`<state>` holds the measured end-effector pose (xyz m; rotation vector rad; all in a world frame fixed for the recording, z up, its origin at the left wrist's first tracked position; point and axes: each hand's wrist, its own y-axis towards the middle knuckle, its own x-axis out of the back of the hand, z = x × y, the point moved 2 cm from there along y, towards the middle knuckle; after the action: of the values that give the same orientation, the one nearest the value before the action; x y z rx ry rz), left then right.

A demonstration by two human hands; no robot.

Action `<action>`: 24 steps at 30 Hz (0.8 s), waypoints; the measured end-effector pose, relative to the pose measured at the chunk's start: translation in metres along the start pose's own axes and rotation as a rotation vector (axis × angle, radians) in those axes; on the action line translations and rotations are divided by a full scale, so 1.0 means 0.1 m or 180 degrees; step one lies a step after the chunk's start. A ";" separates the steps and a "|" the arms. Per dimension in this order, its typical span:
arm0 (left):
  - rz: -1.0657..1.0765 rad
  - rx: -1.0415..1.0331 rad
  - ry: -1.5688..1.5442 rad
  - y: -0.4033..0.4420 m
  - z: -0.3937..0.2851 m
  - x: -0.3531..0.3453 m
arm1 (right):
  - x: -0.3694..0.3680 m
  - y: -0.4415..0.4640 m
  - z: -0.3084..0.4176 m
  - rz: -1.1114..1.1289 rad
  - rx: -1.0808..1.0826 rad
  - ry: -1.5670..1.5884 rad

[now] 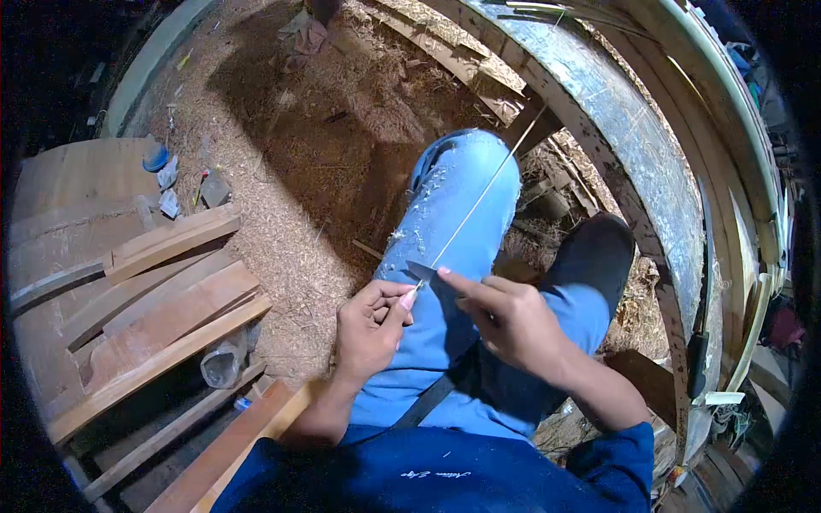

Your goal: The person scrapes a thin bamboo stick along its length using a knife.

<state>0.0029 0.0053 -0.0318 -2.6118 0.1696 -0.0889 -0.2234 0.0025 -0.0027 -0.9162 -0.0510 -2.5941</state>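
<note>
A long thin wooden strip slants up and to the right from my lap, over the raised knee. My left hand pinches its near end between thumb and fingers. My right hand is closed on a knife, and its forefinger points along it. The knife's short dark blade lies against the strip just beyond my left fingertips; the handle is hidden in the palm. Pale shavings cling to the jeans beneath both hands.
Wooden planks are stacked at the left beside a clear plastic cup. Sawdust and shavings cover the floor. A wide curved bench-like surface runs along the right, with long strips near it. A blue cap lies at upper left.
</note>
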 end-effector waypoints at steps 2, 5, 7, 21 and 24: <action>0.0006 -0.0001 0.0006 0.02 -0.02 0.00 | 0.06 0.06 -0.18 -0.0511 -0.0092 0.0488; 0.0091 -0.0136 0.0104 0.01 0.00 0.01 | 0.07 0.10 -0.22 -0.0685 0.0001 0.0189; 0.0090 -0.0095 0.0081 0.02 0.00 0.02 | -0.05 0.04 -0.11 -0.0160 0.0005 0.0046; 0.0054 -0.0062 -0.0066 0.02 0.01 0.01 | 0.12 0.12 -0.28 -0.0375 -0.0048 0.0332; 0.0063 -0.0054 -0.0053 0.01 -0.01 0.01 | 0.04 0.13 -0.28 -0.0303 0.0071 0.0293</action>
<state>0.0038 0.0039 -0.0317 -2.6264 0.1912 -0.0590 -0.2386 -0.0151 -0.0233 -0.8037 -0.1006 -2.7144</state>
